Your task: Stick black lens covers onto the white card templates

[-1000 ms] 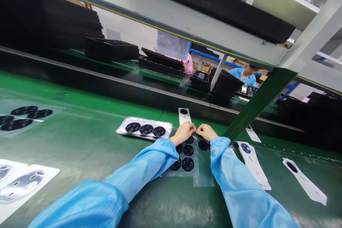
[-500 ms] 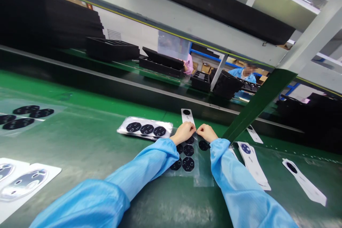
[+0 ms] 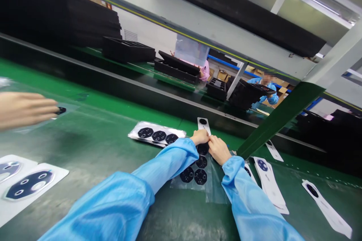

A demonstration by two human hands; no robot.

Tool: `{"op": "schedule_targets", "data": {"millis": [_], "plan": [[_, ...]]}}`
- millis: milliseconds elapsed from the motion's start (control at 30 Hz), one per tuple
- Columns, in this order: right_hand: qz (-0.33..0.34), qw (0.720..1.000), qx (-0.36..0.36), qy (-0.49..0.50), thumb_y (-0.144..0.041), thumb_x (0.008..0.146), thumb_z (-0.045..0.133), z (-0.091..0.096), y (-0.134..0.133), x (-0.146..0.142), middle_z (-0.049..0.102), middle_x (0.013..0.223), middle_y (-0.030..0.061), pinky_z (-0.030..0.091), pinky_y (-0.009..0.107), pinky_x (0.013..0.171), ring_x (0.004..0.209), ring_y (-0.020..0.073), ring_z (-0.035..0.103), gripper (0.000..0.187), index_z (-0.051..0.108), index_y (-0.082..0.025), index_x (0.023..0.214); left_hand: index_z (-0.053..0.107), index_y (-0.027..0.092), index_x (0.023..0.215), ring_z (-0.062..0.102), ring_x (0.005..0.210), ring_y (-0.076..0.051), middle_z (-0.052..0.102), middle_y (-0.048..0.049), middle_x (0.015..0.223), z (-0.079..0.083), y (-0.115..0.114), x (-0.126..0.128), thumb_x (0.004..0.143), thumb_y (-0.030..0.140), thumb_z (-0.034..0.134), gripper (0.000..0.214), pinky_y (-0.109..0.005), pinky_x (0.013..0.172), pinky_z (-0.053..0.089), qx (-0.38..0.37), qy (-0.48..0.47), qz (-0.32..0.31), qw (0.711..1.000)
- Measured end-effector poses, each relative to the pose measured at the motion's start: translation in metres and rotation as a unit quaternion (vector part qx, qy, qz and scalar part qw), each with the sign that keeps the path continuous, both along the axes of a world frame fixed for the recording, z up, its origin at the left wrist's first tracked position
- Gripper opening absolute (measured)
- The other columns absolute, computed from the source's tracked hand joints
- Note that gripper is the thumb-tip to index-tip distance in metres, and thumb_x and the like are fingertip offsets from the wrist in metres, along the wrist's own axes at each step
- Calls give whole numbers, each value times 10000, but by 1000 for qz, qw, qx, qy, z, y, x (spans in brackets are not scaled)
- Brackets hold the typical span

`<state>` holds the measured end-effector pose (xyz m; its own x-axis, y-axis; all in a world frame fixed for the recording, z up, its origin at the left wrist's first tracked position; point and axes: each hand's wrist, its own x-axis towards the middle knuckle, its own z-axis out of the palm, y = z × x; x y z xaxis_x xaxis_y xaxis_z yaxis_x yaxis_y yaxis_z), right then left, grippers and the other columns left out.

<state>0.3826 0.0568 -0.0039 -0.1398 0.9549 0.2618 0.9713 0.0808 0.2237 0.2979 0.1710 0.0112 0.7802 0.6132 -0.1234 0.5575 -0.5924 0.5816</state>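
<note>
My left hand (image 3: 200,136) and my right hand (image 3: 219,149) meet fingertip to fingertip, both pinched. What lies between the fingers is too small to make out. Under them is a clear plastic film (image 3: 215,192) carrying several black octagonal pieces (image 3: 200,176) with small holes. Just beyond my fingertips lies a white card (image 3: 203,124) with a black disc on it. Left of my left hand sits a stack of film sheets (image 3: 135,130) with black octagonal pieces showing on top.
Another person's bare hand (image 3: 28,109), blurred, reaches in at left over film with black pieces. White cards with discs (image 3: 271,184) lie at right. A green post (image 3: 283,120) rises right of my hands. Black trays (image 3: 175,69) stand beyond the ledge; people are behind them.
My right hand has moved against my left, closing the small gap between them. Another person's hand has come in from the left. The whole view has shifted slightly.
</note>
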Motion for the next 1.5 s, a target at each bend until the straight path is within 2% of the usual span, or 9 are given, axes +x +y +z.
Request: {"op": "schedule_targets", "data": {"millis": [233,400,600,833,967,1100,1200,1300,1500], "plan": [[33,999,9,23,-283,903,547,-5,-12,-9,612,1045,54,525,347,739,864,163,612,195,588,-153,1042,544,170,1156,589,988,-213,568,-82,1173,-12,5,-1,894,314,542,300,-411,828,509,-12,-39,-54,998],[91,994,-16,65,-216,877,557,1,-26,-30,601,962,37,498,302,691,791,142,581,80,592,-144,879,544,162,1154,592,978,-214,572,-81,1165,-21,8,-2,893,317,542,304,-412,821,512,-25,-74,-84,993],[164,979,-46,116,-116,814,522,6,-42,-56,603,958,81,458,329,747,863,202,543,80,567,-183,809,540,158,1158,596,968,-210,574,-82,1157,-24,6,-3,893,315,544,308,-410,812,516,-11,-112,-100,989],[145,966,-58,204,-83,831,459,6,-54,-64,629,1090,88,473,313,833,995,202,582,152,534,-202,890,532,167,1172,587,992,-213,561,-88,1185,-3,-4,-26,897,311,537,311,-419,830,509,104,-169,-82,977],[113,958,-61,255,-75,823,456,10,-54,-60,664,1014,50,494,275,784,919,170,633,234,530,-204,1003,549,157,1144,598,968,-206,583,-82,1147,-17,-26,-72,894,312,543,295,-413,822,512,176,-136,-112,968],[72,955,-43,285,-110,912,415,15,-34,-48,665,978,37,499,316,800,894,151,635,217,562,-170,1060,521,134,1215,478,1218,-274,509,-133,1319,-39,-45,-110,905,254,509,332,-498,989,399,252,-100,-131,954],[62,957,-42,281,-248,919,513,13,-11,-42,595,1177,77,462,435,905,1060,211,577,232,570,-169,1130,472,62,1282,347,1335,-274,428,-209,1397,-46,-50,-118,890,115,385,404,-449,1065,321,293,-77,-134,943],[59,959,-63,270,-289,911,534,4,4,-41,542,1264,85,453,464,926,1095,229,558,302,541,-193,1197,450,32,1305,363,1326,-273,410,-228,1401,-46,-51,-118,836,57,354,479,-417,1069,320,322,-57,-123,937],[25,964,-74,253,-298,912,531,-12,7,-47,475,1343,95,406,506,971,1173,258,502,365,492,-207,1263,524,181,1283,428,1284,-276,509,-95,1363,-45,-67,-121,822,89,375,492,-421,1082,297,359,-18,-92,929]]}}
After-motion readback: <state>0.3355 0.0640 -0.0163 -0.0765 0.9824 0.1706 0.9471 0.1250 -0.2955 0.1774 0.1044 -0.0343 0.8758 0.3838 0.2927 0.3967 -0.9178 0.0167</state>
